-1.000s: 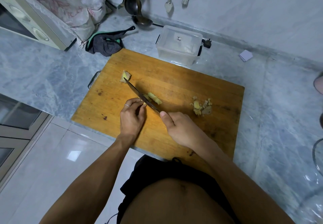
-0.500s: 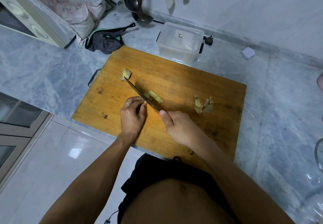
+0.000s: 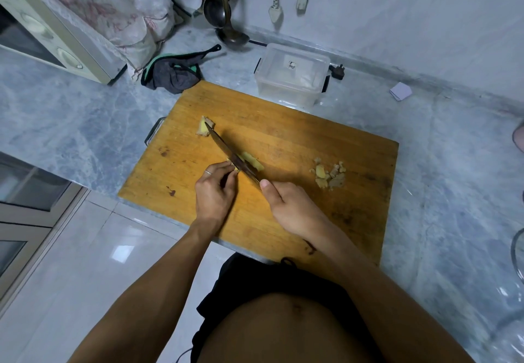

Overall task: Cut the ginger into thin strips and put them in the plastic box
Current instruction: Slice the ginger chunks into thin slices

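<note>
On the wooden cutting board (image 3: 283, 135) my right hand (image 3: 286, 206) grips a knife (image 3: 231, 155) whose blade runs up and left across the board. My left hand (image 3: 215, 189) pinches a small piece of ginger against the left side of the blade; that piece is mostly hidden by the fingers. Cut ginger slices (image 3: 253, 161) lie just right of the blade. Another ginger chunk (image 3: 204, 127) sits at the knife tip. A heap of ginger scraps (image 3: 329, 175) lies on the board's right part. The clear plastic box (image 3: 292, 74) stands behind the board, lid on.
A dark cloth (image 3: 173, 74) lies behind the board's left corner. A microwave (image 3: 48, 39) stands at the far left beside plastic bags (image 3: 136, 8). Ladles (image 3: 224, 13) hang at the back wall. A plug (image 3: 337, 72) and a folded paper (image 3: 400, 91) lie on the marble counter.
The hands and knife keep nearly the same pose on the board; the blade has shifted only slightly against the ginger under my left fingers.
</note>
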{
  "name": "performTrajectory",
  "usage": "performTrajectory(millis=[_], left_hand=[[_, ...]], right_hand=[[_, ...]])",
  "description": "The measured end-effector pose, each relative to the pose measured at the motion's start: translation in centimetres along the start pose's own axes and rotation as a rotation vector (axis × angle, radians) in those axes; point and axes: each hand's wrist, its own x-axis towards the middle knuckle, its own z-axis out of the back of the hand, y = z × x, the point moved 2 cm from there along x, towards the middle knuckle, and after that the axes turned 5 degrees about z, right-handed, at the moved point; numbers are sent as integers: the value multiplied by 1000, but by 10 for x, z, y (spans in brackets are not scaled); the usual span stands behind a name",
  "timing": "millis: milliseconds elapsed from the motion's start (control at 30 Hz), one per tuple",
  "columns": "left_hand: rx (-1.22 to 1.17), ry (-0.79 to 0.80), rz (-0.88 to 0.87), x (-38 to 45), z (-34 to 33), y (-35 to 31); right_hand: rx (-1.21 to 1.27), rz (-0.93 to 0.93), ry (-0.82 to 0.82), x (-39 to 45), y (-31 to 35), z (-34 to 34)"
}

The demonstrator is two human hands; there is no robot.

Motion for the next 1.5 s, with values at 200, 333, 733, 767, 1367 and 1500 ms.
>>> performTrajectory(millis=[200,333,733,767,1367,1500], left_hand=[[-21,1,-13,0,1,-2],[-25,9,-17,0,1,0],[-13,24,38,1,0,2],[-15,23,44,1,1,2],[-16,5,25,3,-1,1],[-17,15,24,4,-2,0]], right_hand=[[19,10,-1,-10,2,4],[12,19,12,-12,6,3],[-15,10,18,-15,9,4],[-12,6,22,-15,9,4],[-12,-42,28,-12,15,-2],[7,-63,10,-10,19,-1]])
